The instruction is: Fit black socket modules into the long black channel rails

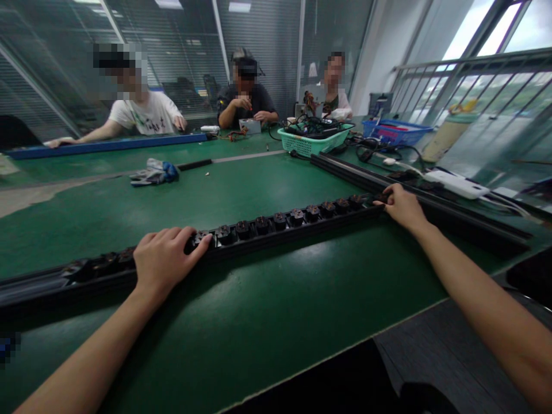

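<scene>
A long black power strip lies slantwise across the green table, its open channel facing up. Several black socket modules sit in a row along it. My left hand is closed over the strip left of its middle, fingers across the top and thumb by one module. At the strip's right end, my right hand is closed with thumb and fingers on a dark part there. The fingers partly hide that part. Left of my left hand, more modules show in the channel, some looking tilted.
Long black rails lie on the right, near a white power strip and cables. Behind stand a green basket and a blue basket. Gloves lie at the left. Three people sit opposite, one touching a blue rail.
</scene>
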A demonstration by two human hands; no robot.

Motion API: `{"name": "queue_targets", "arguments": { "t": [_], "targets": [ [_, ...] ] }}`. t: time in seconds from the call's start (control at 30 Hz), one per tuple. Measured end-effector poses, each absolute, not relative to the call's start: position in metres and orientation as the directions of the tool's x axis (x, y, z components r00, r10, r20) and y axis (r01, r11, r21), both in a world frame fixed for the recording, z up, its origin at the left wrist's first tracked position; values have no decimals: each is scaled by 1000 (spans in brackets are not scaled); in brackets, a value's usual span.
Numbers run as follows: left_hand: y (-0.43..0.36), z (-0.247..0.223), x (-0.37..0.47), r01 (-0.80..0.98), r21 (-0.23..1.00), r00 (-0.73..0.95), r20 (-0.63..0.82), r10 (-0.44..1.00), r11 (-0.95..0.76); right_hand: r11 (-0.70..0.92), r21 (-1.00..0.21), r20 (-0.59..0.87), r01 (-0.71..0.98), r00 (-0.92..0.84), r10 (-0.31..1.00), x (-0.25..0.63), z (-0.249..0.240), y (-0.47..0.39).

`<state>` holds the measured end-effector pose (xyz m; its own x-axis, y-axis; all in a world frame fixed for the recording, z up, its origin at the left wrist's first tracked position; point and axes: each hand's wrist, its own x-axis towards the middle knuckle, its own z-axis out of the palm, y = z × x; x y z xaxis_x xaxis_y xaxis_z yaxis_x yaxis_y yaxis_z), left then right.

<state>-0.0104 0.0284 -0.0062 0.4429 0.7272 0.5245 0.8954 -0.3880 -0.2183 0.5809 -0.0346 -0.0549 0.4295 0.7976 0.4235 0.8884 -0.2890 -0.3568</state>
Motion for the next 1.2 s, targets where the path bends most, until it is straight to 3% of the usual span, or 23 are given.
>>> {"name": "queue_targets", "arguments": {
  "t": [0.23,0.33,0.6,0.7,0.83,1.2],
  "targets": [
    [28,-6,-10,895,-212,443,523,728,-392,22,-571,368,821,232,900,587,-66,-27],
    [28,-6,-10,894,-224,447,520,728,-388,72,-607,350,791,186,918,588,-68,-27],
    [27,-4,-10,895,-214,443,523,729,-391,-37,-465,554,885,324,767,550,-36,-38],
    [27,-5,-9,896,-211,441,519,732,-390,31,-342,623,939,202,756,521,-27,-39],
    [28,-6,-10,900,-208,434,523,734,-384,105,-225,594,969,52,803,497,-29,-37],
    [29,-7,-11,894,-239,448,529,720,-380,151,-281,564,948,36,825,495,-35,-37]
  ]
}}
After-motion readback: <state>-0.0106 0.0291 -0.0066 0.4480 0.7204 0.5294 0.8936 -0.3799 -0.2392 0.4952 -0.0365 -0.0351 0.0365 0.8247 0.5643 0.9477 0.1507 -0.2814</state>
